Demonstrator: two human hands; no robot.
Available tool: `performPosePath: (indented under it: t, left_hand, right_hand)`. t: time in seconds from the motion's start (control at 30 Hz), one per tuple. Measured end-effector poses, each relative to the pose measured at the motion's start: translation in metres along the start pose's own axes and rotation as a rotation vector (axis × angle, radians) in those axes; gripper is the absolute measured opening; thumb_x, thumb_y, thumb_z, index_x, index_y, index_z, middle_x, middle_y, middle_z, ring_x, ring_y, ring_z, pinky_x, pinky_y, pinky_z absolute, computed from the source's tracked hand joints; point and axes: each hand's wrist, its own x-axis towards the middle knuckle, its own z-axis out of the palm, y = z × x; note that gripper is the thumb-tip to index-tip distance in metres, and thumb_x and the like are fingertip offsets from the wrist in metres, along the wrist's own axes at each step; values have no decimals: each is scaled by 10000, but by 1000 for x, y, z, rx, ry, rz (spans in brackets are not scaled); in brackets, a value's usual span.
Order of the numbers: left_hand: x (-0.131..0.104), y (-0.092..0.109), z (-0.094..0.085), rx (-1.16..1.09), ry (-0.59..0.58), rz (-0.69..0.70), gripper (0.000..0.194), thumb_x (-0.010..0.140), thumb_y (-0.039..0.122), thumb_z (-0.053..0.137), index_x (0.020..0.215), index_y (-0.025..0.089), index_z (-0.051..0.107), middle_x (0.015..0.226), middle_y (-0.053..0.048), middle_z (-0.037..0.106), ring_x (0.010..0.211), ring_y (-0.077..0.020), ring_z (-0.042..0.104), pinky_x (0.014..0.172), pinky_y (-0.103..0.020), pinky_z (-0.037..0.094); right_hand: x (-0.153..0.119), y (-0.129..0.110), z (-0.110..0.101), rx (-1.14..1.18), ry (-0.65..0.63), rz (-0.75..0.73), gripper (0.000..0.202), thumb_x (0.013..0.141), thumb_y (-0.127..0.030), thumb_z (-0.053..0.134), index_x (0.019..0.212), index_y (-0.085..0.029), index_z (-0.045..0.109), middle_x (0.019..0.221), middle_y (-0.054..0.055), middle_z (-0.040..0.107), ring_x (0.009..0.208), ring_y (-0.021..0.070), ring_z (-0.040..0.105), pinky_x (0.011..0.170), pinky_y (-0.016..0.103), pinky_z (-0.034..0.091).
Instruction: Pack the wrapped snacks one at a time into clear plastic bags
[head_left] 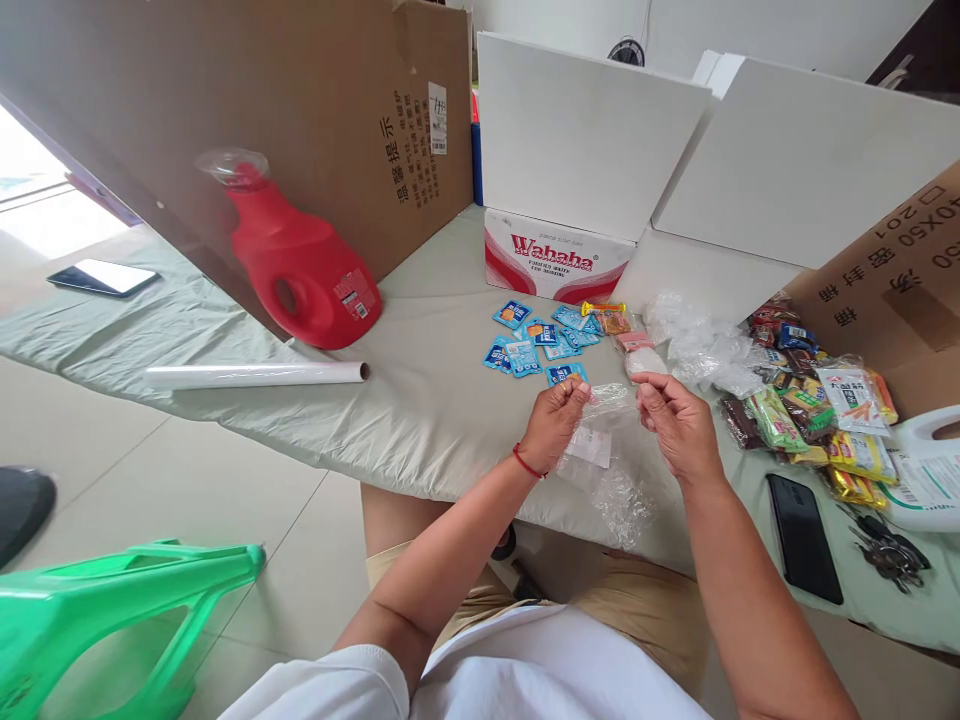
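Between my hands hangs a clear plastic bag [619,470] with a small white label or slip showing in it. My left hand [553,425], with a red cord on the wrist, is closed and pinches the bag's upper left edge. On the other side, my right hand [679,425] pinches near the upper right edge with thumb and fingertips together. Several blue snack packets [523,345] lie just beyond my left hand. Past my right hand are a small clear bag of white stuff [646,363] and a heap of crumpled clear plastic bags [701,345].
A red jug [300,265] and a white roll [259,375] are at the left. Cardboard boxes [559,260] stand along the back. Assorted wrapped snacks [817,400], a black phone [804,538], keys [889,550] and a white jug [930,470] lie right. A green stool [127,610] stands below left.
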Motion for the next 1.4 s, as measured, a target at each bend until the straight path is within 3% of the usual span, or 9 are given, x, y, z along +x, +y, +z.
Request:
performPosePath:
  t: [0.13,0.3,0.53,0.67,0.8,1.07,1.27,1.33,1.4]
  left_hand:
    - [0,-3,0,19,8,12,494,868,670,621,779,185,591,595,64,371,554,-90,297,541,-252,236]
    - [0,-6,0,-20,12,30,522,871,704,604,792,189,575,573,68,393,516,-80,315,514,-241,249]
    - [-1,0,2,-158,-36,-183,647,829,824,516,890,187,609,514,62,432,411,-81,327,430,-241,178]
    - [4,-5,3,-103,4,-140,430,714,550,780,732,173,573,572,57,456,507,-65,372,487,-223,254]
    - [13,-13,-5,-122,191,-162,252,741,380,691,735,193,522,620,51,512,540,-74,454,510,-212,310]
    - [19,-13,-55,-196,535,-228,188,840,323,596,883,229,439,679,68,576,521,-74,603,463,-168,331]
    - [-16,-20,-83,-266,464,-318,232,804,318,665,841,200,469,802,-7,686,601,-112,688,461,-163,382]
    - [-32,-23,-86,-277,450,-326,242,780,320,687,818,192,486,801,-19,691,619,-119,693,465,-166,398]
    - [-45,-24,-85,-284,447,-325,237,755,315,700,798,184,506,786,-18,685,629,-119,691,483,-171,424]
  right_hand:
    - [0,1,-1,84,-88,94,420,849,-503,754,1156,-217,738,842,4,653,683,122,534,629,253,438]
    - [-2,0,3,-21,-51,-9,219,860,-424,755,928,-217,779,860,15,678,736,137,580,669,263,473]
    - [-7,-2,10,13,-23,-108,152,922,-363,686,972,-248,773,973,28,664,723,148,674,631,292,586]
    - [-7,1,13,-162,-63,-284,131,943,-316,663,980,-271,780,1046,48,710,900,184,703,781,323,592]
    - [-17,5,10,-295,-27,-346,164,974,-306,619,1022,-297,776,1116,54,721,1026,205,693,892,364,572]
    - [-91,33,-22,-411,39,-332,221,962,-221,622,1077,-344,766,1116,40,733,987,204,726,865,362,599]
    - [-158,50,-35,-398,-152,-203,249,969,-226,593,1094,-337,778,1101,55,745,942,204,749,803,318,628]
    - [-166,52,-39,-350,-276,-123,218,974,-275,598,1076,-317,786,1138,66,744,955,209,748,756,295,629]
    - [-164,53,-46,-318,-229,-17,227,991,-353,574,1053,-292,784,1172,81,737,995,230,736,728,299,622]
